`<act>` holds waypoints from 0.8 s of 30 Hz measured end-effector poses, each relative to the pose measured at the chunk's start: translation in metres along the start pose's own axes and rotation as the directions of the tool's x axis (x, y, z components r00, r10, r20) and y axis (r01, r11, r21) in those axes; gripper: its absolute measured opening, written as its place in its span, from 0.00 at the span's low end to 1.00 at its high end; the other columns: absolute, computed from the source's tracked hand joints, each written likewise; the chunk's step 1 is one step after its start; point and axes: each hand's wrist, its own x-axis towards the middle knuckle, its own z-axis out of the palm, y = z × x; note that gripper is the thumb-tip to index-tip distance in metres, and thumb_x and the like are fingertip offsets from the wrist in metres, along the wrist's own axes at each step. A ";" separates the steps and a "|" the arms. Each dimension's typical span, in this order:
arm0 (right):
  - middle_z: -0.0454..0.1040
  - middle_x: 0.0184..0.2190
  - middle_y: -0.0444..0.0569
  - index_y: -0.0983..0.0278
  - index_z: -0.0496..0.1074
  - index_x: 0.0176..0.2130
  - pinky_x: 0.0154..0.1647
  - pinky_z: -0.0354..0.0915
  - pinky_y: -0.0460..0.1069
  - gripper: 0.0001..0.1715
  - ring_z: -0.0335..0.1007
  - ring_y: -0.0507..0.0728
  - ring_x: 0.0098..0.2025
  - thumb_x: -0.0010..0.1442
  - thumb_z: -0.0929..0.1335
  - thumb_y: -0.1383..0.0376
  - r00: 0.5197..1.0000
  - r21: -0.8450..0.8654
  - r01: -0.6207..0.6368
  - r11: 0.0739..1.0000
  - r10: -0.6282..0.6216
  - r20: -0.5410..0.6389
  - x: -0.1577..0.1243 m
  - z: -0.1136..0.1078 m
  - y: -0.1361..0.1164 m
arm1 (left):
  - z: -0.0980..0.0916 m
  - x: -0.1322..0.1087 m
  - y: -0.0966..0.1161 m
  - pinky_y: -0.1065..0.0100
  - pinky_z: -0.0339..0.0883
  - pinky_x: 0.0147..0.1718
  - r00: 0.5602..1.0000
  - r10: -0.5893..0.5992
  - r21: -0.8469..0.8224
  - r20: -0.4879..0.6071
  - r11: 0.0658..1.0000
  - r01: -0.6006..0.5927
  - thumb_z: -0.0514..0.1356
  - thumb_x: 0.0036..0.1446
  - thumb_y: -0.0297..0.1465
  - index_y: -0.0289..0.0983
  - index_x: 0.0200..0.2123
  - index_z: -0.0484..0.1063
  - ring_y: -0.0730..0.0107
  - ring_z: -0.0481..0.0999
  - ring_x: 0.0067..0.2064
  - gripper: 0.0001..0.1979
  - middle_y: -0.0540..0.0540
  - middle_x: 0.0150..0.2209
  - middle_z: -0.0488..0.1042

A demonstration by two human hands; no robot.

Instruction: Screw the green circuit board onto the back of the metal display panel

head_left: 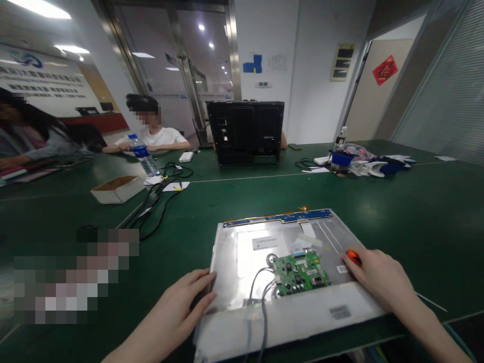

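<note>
A silver display panel (pixel 245 252), back side up, lies on the green table near me. It bears a green circuit board (pixel 302 271), a blue strip board (pixel 278 218) along its far edge and dark cables (pixel 264 315) running toward me. My left hand (pixel 181 302) rests at the panel's left edge, thumb and fingers apart around the edge. At the right side, my right hand (pixel 380 275) is closed around an orange-handled tool (pixel 354 257), over the panel's right edge. The tool's far part is hidden under the hand.
A black monitor housing (pixel 245 133) stands upright across the table (pixel 212 194). On the left are an open box (pixel 118 190), a bottle (pixel 143 156) and tangled black cables (pixel 162 212). A blue container (pixel 341 160) and cloths sit back right. Two people sit back left.
</note>
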 end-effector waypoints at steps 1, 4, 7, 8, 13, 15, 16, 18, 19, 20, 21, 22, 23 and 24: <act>0.81 0.34 0.59 0.64 0.79 0.41 0.31 0.70 0.56 0.22 0.79 0.66 0.35 0.66 0.59 0.60 1.000 0.012 -0.014 1.000 0.014 0.005 0.003 -0.001 0.005 | 0.002 0.004 0.006 0.54 0.68 0.55 0.999 0.026 0.003 0.026 1.000 -0.026 0.53 0.64 0.40 0.42 0.55 0.74 0.51 0.74 0.55 0.20 0.41 0.56 0.73; 0.81 0.38 0.59 0.63 0.79 0.44 0.33 0.71 0.56 0.21 0.79 0.66 0.37 0.63 0.60 0.59 1.000 0.086 -0.015 0.996 0.013 0.015 0.015 0.000 0.022 | 0.005 0.017 0.027 0.51 0.65 0.56 0.983 0.120 0.011 0.137 0.992 -0.123 0.53 0.65 0.37 0.41 0.59 0.70 0.50 0.71 0.57 0.21 0.38 0.58 0.70; 0.81 0.33 0.57 0.63 0.80 0.43 0.30 0.70 0.55 0.25 0.78 0.65 0.33 0.63 0.60 0.54 0.998 0.138 -0.043 0.990 0.048 -0.034 0.026 0.003 0.040 | 0.007 0.033 0.052 0.50 0.64 0.56 0.955 0.146 0.026 0.258 0.987 -0.158 0.55 0.64 0.35 0.38 0.62 0.66 0.50 0.69 0.56 0.24 0.35 0.58 0.68; 0.81 0.33 0.57 0.63 0.79 0.44 0.29 0.70 0.55 0.27 0.78 0.65 0.32 0.63 0.59 0.52 0.996 0.154 -0.038 0.987 0.050 -0.080 0.029 0.004 0.046 | 0.008 0.038 0.060 0.50 0.64 0.56 0.947 0.152 0.029 0.282 0.985 -0.167 0.56 0.63 0.35 0.38 0.62 0.65 0.49 0.69 0.56 0.24 0.35 0.57 0.67; 0.81 0.38 0.59 0.65 0.79 0.46 0.33 0.71 0.56 0.31 0.78 0.66 0.36 0.63 0.59 0.47 0.978 0.185 0.012 0.983 0.027 -0.206 0.038 0.006 0.067 | 0.023 0.064 0.086 0.48 0.64 0.54 0.935 0.200 0.061 0.292 0.972 -0.227 0.59 0.62 0.36 0.37 0.63 0.63 0.45 0.64 0.58 0.27 0.33 0.57 0.66; 0.81 0.39 0.59 0.65 0.80 0.44 0.36 0.71 0.57 0.32 0.78 0.67 0.38 0.64 0.58 0.48 0.982 0.188 0.021 0.982 0.015 -0.189 0.040 0.007 0.073 | 0.030 0.071 0.091 0.46 0.62 0.55 0.933 0.214 0.072 0.291 0.967 -0.244 0.57 0.63 0.37 0.35 0.64 0.62 0.43 0.64 0.59 0.28 0.32 0.58 0.65; 0.81 0.39 0.59 0.65 0.80 0.44 0.37 0.71 0.57 0.32 0.78 0.67 0.39 0.64 0.58 0.48 0.984 0.188 0.027 0.982 0.006 -0.176 0.040 0.008 0.076 | 0.034 0.075 0.094 0.46 0.62 0.55 0.931 0.221 0.077 0.291 0.965 -0.253 0.57 0.64 0.38 0.34 0.65 0.61 0.43 0.63 0.59 0.29 0.31 0.59 0.64; 0.81 0.39 0.59 0.65 0.80 0.43 0.39 0.71 0.58 0.31 0.78 0.67 0.39 0.63 0.58 0.48 0.988 0.186 0.037 0.982 -0.009 -0.152 0.041 0.011 0.083 | 0.039 0.081 0.100 0.47 0.61 0.55 0.925 0.231 0.081 0.302 0.960 -0.267 0.56 0.65 0.39 0.32 0.65 0.59 0.43 0.63 0.59 0.30 0.29 0.59 0.63; 0.80 0.40 0.59 0.65 0.80 0.42 0.39 0.71 0.58 0.31 0.78 0.67 0.39 0.63 0.59 0.48 0.989 0.183 0.039 0.982 -0.012 -0.145 0.041 0.014 0.087 | 0.041 0.083 0.103 0.47 0.62 0.55 0.924 0.239 0.080 0.300 0.959 -0.274 0.55 0.65 0.39 0.32 0.65 0.59 0.43 0.63 0.59 0.30 0.29 0.59 0.64; 0.80 0.41 0.59 0.64 0.80 0.42 0.38 0.71 0.58 0.30 0.78 0.67 0.38 0.62 0.59 0.48 0.989 0.178 0.038 0.983 -0.012 -0.145 0.041 0.017 0.092 | 0.044 0.085 0.105 0.47 0.62 0.54 0.924 0.248 0.076 0.292 0.957 -0.281 0.55 0.65 0.39 0.32 0.65 0.60 0.43 0.64 0.58 0.29 0.29 0.58 0.64; 0.80 0.42 0.59 0.64 0.80 0.42 0.37 0.71 0.58 0.30 0.78 0.67 0.38 0.62 0.59 0.49 0.988 0.171 0.033 0.985 -0.006 -0.156 0.041 0.021 0.096 | 0.046 0.087 0.107 0.48 0.62 0.54 0.925 0.258 0.072 0.278 0.955 -0.288 0.56 0.65 0.40 0.33 0.65 0.60 0.44 0.64 0.58 0.29 0.30 0.58 0.64; 0.80 0.43 0.59 0.64 0.80 0.42 0.35 0.71 0.58 0.29 0.78 0.67 0.38 0.62 0.59 0.49 0.985 0.163 0.032 0.986 -0.004 -0.170 0.041 0.025 0.099 | 0.048 0.089 0.109 0.48 0.62 0.54 0.927 0.268 0.068 0.262 0.953 -0.295 0.56 0.64 0.40 0.33 0.64 0.61 0.44 0.64 0.58 0.29 0.30 0.58 0.65; 0.80 0.43 0.59 0.64 0.80 0.42 0.34 0.71 0.57 0.29 0.77 0.67 0.38 0.62 0.59 0.49 0.982 0.153 0.030 0.988 -0.001 -0.187 0.041 0.028 0.103 | 0.050 0.091 0.110 0.47 0.62 0.54 0.929 0.276 0.067 0.247 0.951 -0.301 0.56 0.64 0.40 0.33 0.64 0.61 0.44 0.64 0.58 0.28 0.30 0.58 0.65; 0.80 0.42 0.58 0.63 0.80 0.42 0.33 0.70 0.57 0.28 0.78 0.67 0.37 0.62 0.59 0.50 0.976 0.142 0.025 0.990 0.007 -0.219 0.041 0.031 0.105 | 0.052 0.092 0.110 0.47 0.62 0.54 0.929 0.283 0.068 0.237 0.950 -0.306 0.55 0.64 0.40 0.33 0.64 0.61 0.44 0.64 0.58 0.29 0.30 0.58 0.65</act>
